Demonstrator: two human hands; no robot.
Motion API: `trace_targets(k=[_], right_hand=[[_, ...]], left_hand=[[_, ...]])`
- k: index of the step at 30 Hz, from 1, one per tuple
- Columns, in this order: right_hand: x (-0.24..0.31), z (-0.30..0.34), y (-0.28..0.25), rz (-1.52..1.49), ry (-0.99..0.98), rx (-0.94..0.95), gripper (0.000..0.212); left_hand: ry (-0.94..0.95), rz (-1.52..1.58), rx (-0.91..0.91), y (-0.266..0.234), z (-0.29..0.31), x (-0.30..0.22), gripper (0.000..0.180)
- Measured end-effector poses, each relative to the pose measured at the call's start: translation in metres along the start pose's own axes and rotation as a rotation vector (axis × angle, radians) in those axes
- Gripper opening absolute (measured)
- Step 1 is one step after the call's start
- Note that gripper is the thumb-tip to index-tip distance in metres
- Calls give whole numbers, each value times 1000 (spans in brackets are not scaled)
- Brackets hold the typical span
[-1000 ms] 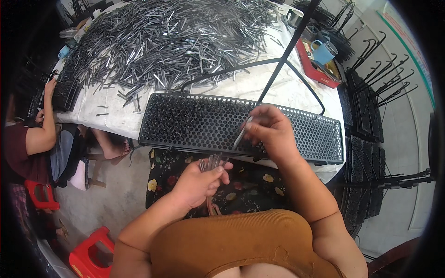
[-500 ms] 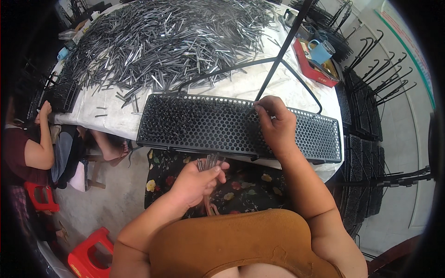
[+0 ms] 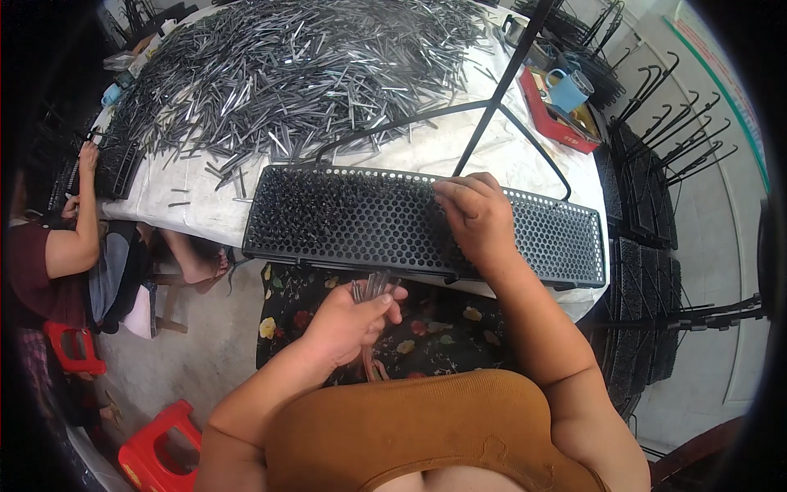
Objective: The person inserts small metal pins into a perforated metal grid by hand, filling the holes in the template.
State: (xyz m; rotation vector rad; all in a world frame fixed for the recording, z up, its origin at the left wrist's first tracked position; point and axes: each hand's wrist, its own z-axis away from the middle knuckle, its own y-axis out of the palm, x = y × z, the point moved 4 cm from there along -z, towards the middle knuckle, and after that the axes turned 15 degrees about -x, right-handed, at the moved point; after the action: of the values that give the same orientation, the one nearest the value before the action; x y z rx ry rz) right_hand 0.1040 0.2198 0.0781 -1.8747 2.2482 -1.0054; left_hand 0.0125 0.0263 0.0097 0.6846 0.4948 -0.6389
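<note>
A long black perforated rack [image 3: 393, 238] lies across the near edge of the table, its rows of round holes facing up. Its left part is crowded with thin dark pieces standing in the holes; the right part shows bare holes. My left hand [image 3: 348, 324] is closed around a small bundle of thin dark metal strips [image 3: 375, 287], just in front of the rack. Above the rack's middle, my right hand [image 3: 478, 217] has thumb and fingers pinched together near the holes. Whatever sits between those fingertips is too small to make out.
A big heap of loose strips [image 3: 311, 82] covers the white-topped table [image 3: 418, 146]. A black rod frame [image 3: 492, 107] rises behind the rack. A red tray [image 3: 557, 131] with a blue mug [image 3: 571, 92] stands at right. Another person [image 3: 70, 246] works at left; a red stool [image 3: 160, 447] is below.
My right hand has shifted slightly left and toward me over the rack. My left hand stays put with its bundle. At left, the other person's arm has moved up.
</note>
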Motion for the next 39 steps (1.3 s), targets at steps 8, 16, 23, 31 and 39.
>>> trace_targets(k=[8,16,23,31,39], right_hand=[[-6,3,-1,60,50,49,14],[54,41,2,-806,946,643,16],[22,34,0,-896,1196,355,12],[-28,18,-19,-172,465,-158,13],[-24,20,-20,-96,431,-118,10]], left_hand=[[14,38,20,1,2,-3,20],[46,136,161,6,9,-3,21],[37,63,117,2,6,-2,23],[23,52,39,1,1,-1,23],[37,32,29,0,3,0,22]])
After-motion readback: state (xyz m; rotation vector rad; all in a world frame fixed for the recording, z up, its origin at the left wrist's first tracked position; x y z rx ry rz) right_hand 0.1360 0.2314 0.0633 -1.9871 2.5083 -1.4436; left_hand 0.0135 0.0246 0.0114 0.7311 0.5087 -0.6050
